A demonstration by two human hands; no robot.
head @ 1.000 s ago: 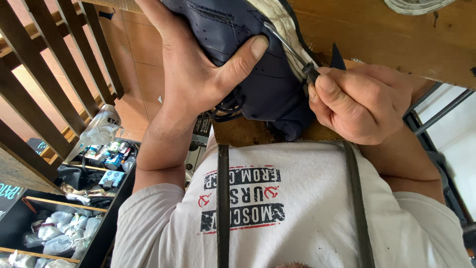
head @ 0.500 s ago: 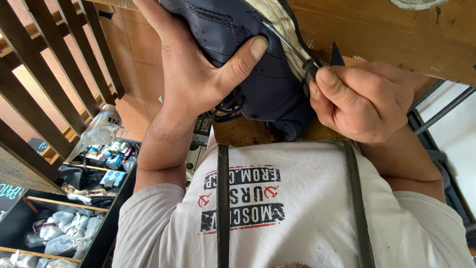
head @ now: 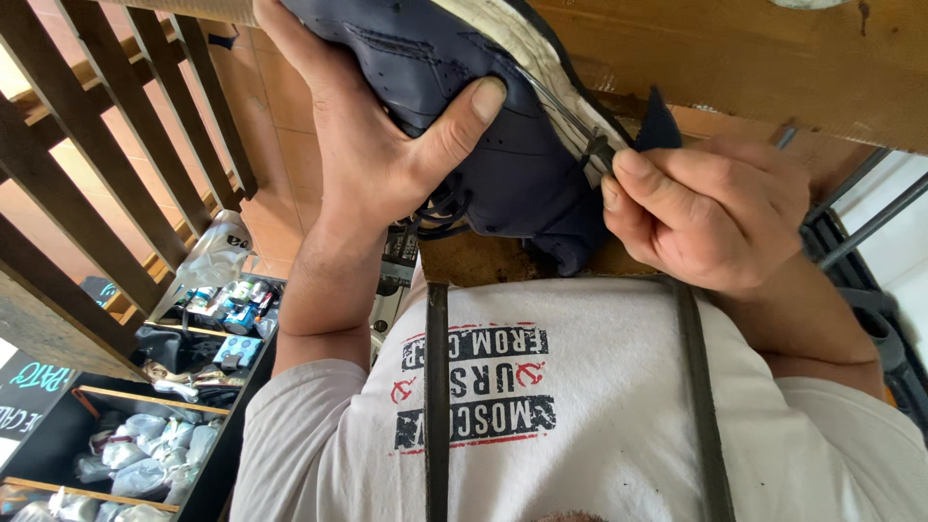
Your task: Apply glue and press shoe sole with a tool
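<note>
Nearest to us, below the shoe, is the white shirt [head: 580, 416] with two dark straps [head: 437, 406] running down it.

The dark blue shoe [head: 522, 184] is held up off the chest, with its pale sole [head: 503, 39] turned toward the right hand. The left hand [head: 372, 164] grips the shoe from the left. Its thumb is pressed flat on the upper and its fingers are wrapped round the far side, clamped on it. The right hand [head: 710, 208], just right of the shoe, has thumb and forefinger pinched shut on a thin metal tool [head: 570, 111]. The tool lies along the seam where upper meets sole.

Beyond the shoe is a wooden bench [head: 735, 68]. Left of the shoe is a dark wooden railing [head: 116, 145], and lower left a shelf [head: 126, 396] of small packets.

Risk, as we judge it: the tool's point sits near the left thumb. A slip under pull, or a loosened grip that lets the shoe twist, could drive it into the thumb or tear the seam.

Compared with half a second earlier, both grips and the shoe are where they were. The right hand has moved only very slightly.
</note>
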